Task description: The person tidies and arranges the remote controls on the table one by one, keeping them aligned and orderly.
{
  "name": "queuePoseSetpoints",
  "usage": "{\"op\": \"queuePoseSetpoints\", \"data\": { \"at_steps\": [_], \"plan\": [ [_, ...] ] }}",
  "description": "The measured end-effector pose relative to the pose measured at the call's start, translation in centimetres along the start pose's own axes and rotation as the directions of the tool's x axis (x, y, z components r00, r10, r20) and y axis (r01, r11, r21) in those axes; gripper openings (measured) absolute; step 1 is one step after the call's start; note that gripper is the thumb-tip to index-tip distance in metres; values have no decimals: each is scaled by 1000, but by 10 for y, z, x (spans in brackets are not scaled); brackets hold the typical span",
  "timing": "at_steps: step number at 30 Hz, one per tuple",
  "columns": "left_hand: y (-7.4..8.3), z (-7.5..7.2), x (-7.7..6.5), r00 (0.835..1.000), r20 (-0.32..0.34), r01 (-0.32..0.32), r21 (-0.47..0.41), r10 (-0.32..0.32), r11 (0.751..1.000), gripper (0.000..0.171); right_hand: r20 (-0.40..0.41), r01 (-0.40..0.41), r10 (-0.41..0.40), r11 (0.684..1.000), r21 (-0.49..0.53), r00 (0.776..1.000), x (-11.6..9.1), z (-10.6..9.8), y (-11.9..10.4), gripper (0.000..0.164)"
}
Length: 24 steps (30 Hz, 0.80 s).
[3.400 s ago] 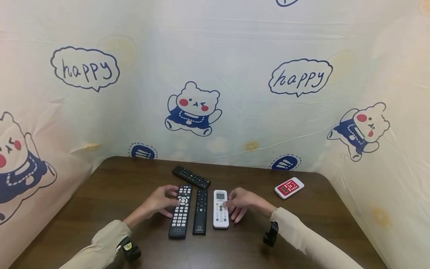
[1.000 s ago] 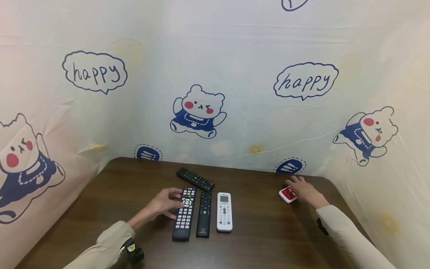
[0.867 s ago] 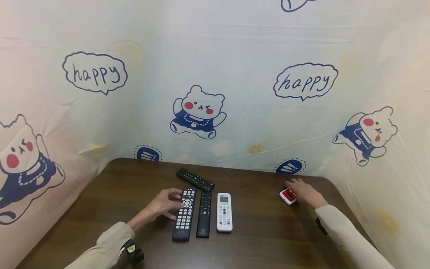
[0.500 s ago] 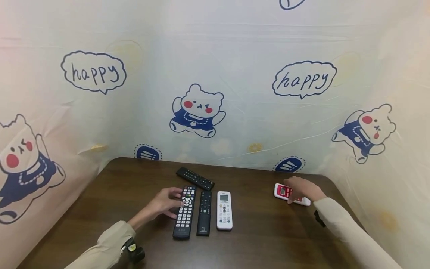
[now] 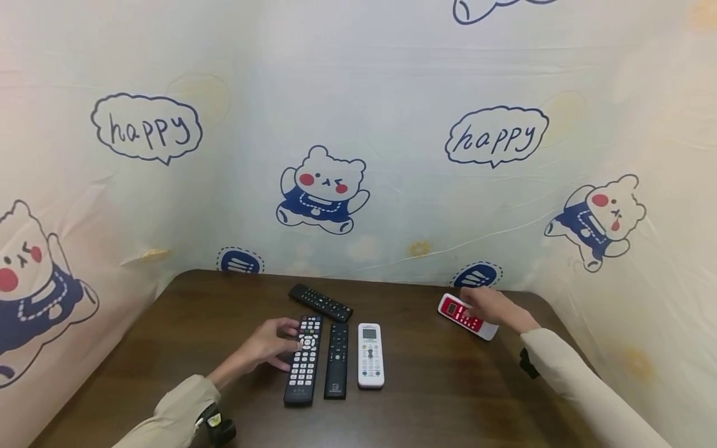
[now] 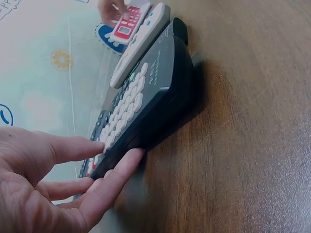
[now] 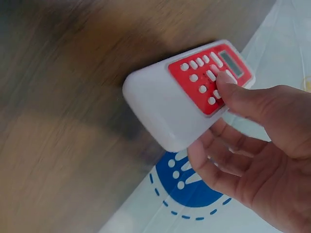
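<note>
My left hand holds the left side of a black remote control with white buttons. In the left wrist view, one digit lies on its buttons and others press against its side wall. At the right of the table, my right hand grips a white remote control with a red keypad. My thumb rests on its keypad and the fingers are at its far side and underneath, as the right wrist view shows. This remote slants, small screen toward the far left; its height over the table is hard to judge.
To the right of the left hand's remote lie a slim black remote and a white remote with a grey screen. Another black remote lies slantwise behind them. The brown table ends at a patterned cloth backdrop.
My right hand went from the grey-screen white remote to the red-keypad remote, took hold of it, turned it and shifted it slightly left. My left hand stayed on its remote.
</note>
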<state>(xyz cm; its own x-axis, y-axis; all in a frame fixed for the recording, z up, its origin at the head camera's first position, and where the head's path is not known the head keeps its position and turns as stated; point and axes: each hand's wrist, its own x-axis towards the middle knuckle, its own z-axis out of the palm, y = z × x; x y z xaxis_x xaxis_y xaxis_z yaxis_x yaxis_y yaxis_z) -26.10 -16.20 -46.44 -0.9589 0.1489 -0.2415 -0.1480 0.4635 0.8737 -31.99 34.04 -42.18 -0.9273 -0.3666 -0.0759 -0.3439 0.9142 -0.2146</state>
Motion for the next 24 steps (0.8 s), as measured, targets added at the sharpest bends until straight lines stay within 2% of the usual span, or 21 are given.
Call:
{"op": "queuePoseSetpoints", "data": {
  "at_steps": [4, 9, 13, 20, 24],
  "plan": [
    [-1, 1, 0, 1000, 0, -5, -10, 5, 1000, 59, 0, -27, 27, 998, 60, 1000, 0, 1, -4, 18],
    [-1, 0, -1, 1000, 3, -7, -18, 7, 1000, 61, 1, -79, 81, 975, 207, 997, 2, -2, -7, 30],
    [-1, -2, -1, 1000, 3, -8, -19, 8, 1000, 61, 30, -146, 145, 921, 360, 989, 2, -5, -8, 41],
    [-1, -2, -1, 1000, 18, -12, -18, 12, 1000, 62, 74, -206, 197, 824, 527, 978, 1, -6, -9, 49],
    [-1, -2, -1, 1000, 17, -16, -16, 16, 1000, 62, 123, -300, 286, 740, 602, 950, -1, -8, -16, 52]
  ]
}}
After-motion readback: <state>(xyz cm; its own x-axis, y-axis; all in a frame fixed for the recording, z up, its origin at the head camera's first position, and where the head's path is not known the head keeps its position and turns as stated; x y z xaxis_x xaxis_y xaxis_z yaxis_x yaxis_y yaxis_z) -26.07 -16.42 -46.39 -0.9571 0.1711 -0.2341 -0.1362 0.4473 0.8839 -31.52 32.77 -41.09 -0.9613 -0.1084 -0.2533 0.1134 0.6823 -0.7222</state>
